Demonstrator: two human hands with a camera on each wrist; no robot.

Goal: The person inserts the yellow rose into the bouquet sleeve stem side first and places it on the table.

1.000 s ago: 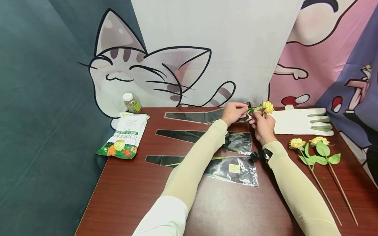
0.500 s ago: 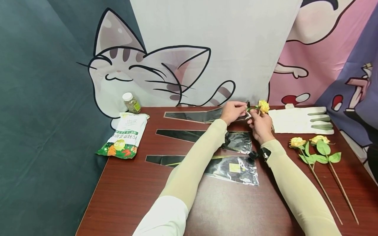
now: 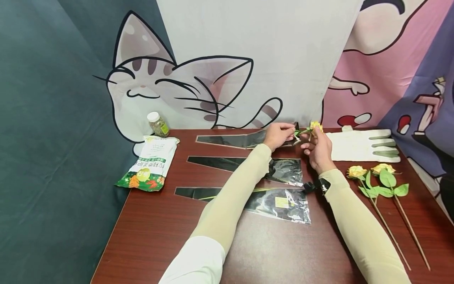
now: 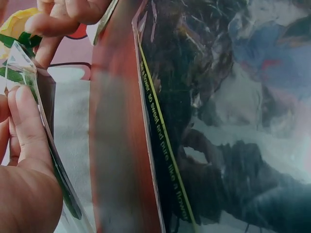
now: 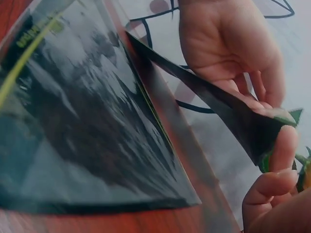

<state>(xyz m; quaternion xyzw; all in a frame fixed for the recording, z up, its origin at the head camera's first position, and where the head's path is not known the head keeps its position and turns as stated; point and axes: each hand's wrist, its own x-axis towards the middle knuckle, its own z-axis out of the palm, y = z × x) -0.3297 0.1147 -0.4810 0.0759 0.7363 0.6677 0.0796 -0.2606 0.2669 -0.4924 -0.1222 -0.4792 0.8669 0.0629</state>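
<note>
At the table's back edge, my left hand (image 3: pixel 278 136) pinches the open mouth of a tapered black-and-clear flower sleeve (image 3: pixel 227 140). The sleeve's narrow end points left; its dark side (image 5: pixel 214 104) spreads wide near my fingers in the right wrist view. A yellow artificial rose (image 3: pixel 315 126) has its stem inside the sleeve and its bloom beyond the mouth. My right hand (image 3: pixel 319 152) holds the rose by the bloom, fingers partly covering it. In the left wrist view the rose's petals (image 4: pixel 18 22) and green leaves show beside the sleeve's clear edge. The stem's lower part is hidden.
Two more flower sleeves lie nearer, a middle one (image 3: pixel 213 162) and a front one (image 3: pixel 262 205). Two yellow roses (image 3: pixel 356 172) lie at right, below a white glove (image 3: pixel 347 146). A fertilizer-like printed bag (image 3: pixel 150 161) and a white-capped jar (image 3: pixel 157 124) stand at left.
My right hand has shifted from the leaves and stem up to the bloom, its fingers now over the petals. The rose has moved slightly left; my left hand stays nearly still at the sleeve.
</note>
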